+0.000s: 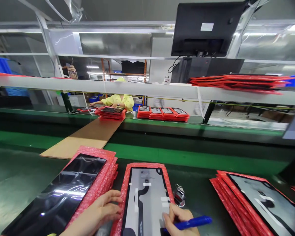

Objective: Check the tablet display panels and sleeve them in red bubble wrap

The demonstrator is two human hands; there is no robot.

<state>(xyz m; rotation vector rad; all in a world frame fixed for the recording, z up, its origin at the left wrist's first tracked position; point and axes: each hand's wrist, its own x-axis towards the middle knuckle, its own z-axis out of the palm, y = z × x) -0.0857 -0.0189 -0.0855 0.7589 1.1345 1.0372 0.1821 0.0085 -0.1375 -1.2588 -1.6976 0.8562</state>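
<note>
A flat grey screen panel [152,196], back side up with a black ribbon strip and white tape bits, lies on a red bubble-wrap sheet [135,165] in front of me. My left hand [105,209] touches that sheet's left edge with its fingers stretched out. In my right hand [179,219] is a blue pen [195,222], its front end low over the panel's right side and hidden by my fingers. Glossy black panel [61,190] tops a red bubble-wrap stack at left. Another grey panel [270,203] tops a red stack at right.
A small shiny metal item [179,195] sits right of the middle panel. A brown board [86,136] bridges toward the far bench, where red-wrapped stacks [162,114] stand. A co-worker in yellow [120,101] is behind it. Overhead shelf [137,88] carries red packs [236,81] and a monitor [204,29].
</note>
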